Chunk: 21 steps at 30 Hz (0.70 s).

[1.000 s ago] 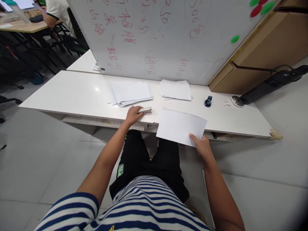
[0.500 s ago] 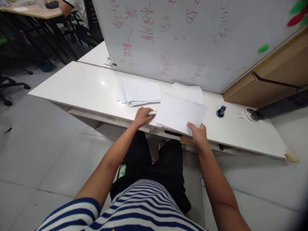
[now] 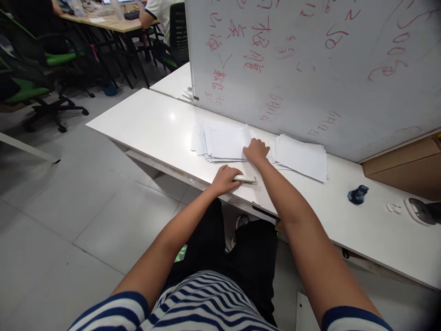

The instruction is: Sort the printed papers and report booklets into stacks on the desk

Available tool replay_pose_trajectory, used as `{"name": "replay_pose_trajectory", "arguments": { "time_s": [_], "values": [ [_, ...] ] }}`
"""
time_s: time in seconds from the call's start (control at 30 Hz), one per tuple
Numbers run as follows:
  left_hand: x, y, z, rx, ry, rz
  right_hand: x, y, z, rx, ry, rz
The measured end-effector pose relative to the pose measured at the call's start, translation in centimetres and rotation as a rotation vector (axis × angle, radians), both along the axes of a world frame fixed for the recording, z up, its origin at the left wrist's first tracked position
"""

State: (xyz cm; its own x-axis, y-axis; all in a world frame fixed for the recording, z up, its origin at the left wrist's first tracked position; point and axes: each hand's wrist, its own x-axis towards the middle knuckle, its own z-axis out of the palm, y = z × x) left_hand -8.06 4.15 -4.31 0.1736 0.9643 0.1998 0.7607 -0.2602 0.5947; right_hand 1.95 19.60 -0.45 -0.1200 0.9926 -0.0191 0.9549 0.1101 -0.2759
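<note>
My left hand [image 3: 225,180] is closed around a white stapler [image 3: 245,179], which lies low over the front part of the white desk [image 3: 144,124]. Just behind it, my right hand [image 3: 257,151] is at the right end of a stack of white paper sheets [image 3: 227,143]. Its thumb and fingers pinch the edge of the top paper, whose right side looks slightly raised. Several sheets in that stack lie fanned out toward the left. To the right of my right hand is a second pile of white papers [image 3: 303,158].
A whiteboard [image 3: 292,69] with red writing stands along the desk's back edge. Farther right are a dark blue object [image 3: 357,195], small white pieces [image 3: 393,208] and a cardboard box [image 3: 406,163]. Green-seated chairs [image 3: 65,57] and a person's arm [image 3: 146,17] are at the far left.
My right hand has moved left and away from me, from in front of the right pile to the left stack, with the paper. The left hand keeps the stapler. The view has shifted.
</note>
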Motion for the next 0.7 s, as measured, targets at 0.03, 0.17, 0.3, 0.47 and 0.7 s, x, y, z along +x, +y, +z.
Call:
{"name": "replay_pose_trajectory", "arguments": {
  "time_s": [0.03, 0.17, 0.3, 0.47, 0.7],
  "values": [
    [0.0, 0.0, 0.0, -0.002, 0.005, -0.002, 0.1, -0.1, -0.3, 0.031, 0.007, -0.026],
    [0.1, -0.1, 0.2, 0.003, 0.012, 0.004, 2.9, -0.9, -1.1, 0.174, 0.095, -0.122],
    [0.1, 0.0, 0.3, 0.005, 0.001, -0.001, 9.4, -2.3, -1.9, 0.312, 0.015, -0.070],
    [0.0, 0.0, 0.2, 0.015, 0.002, 0.004, 16.7, -3.9, -3.7, 0.325, -0.161, 0.165],
    [0.1, 0.0, 0.3, 0.008, 0.006, 0.057, 18.6, -2.2, -6.0, 0.253, 0.058, -0.099]
  ]
}}
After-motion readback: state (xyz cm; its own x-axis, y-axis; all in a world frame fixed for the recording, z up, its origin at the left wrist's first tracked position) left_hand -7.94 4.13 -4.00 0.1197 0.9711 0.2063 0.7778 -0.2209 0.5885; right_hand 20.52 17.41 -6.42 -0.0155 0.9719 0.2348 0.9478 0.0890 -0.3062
